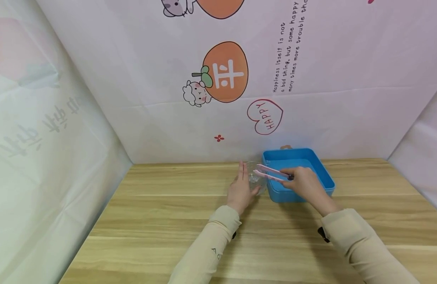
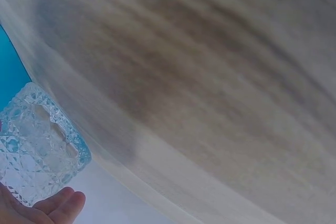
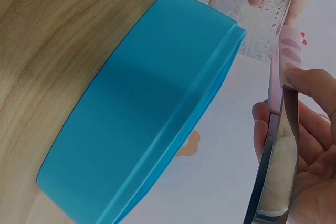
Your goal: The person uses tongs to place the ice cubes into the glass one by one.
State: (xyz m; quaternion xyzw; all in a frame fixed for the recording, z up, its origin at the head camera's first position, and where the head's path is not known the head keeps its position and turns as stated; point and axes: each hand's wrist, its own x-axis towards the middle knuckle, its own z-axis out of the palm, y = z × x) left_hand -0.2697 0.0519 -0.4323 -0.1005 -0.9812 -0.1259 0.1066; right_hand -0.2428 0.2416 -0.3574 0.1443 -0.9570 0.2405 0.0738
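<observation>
My left hand (image 1: 239, 191) holds a clear, textured glass (image 1: 252, 180), thumb at the near side and fingers along the left. In the left wrist view the diamond-cut glass (image 2: 37, 150) stands beside two fingertips (image 2: 68, 205). Pinched in my right hand (image 1: 305, 183) are tongs (image 1: 271, 170) with pink tips and metal arms. Those tips are spread a little and overlap the glass's mouth in the head view. The right wrist view shows the thumb pressing one arm of the tongs (image 3: 291, 51), with fingers on the other side.
A blue open box (image 1: 292, 196) stands right of the glass, under my right forearm and hand. Behind both rises a printed white cloth backdrop (image 1: 161, 130). Another white sheet (image 1: 80, 157) hangs at the left of the wooden table (image 1: 168, 221).
</observation>
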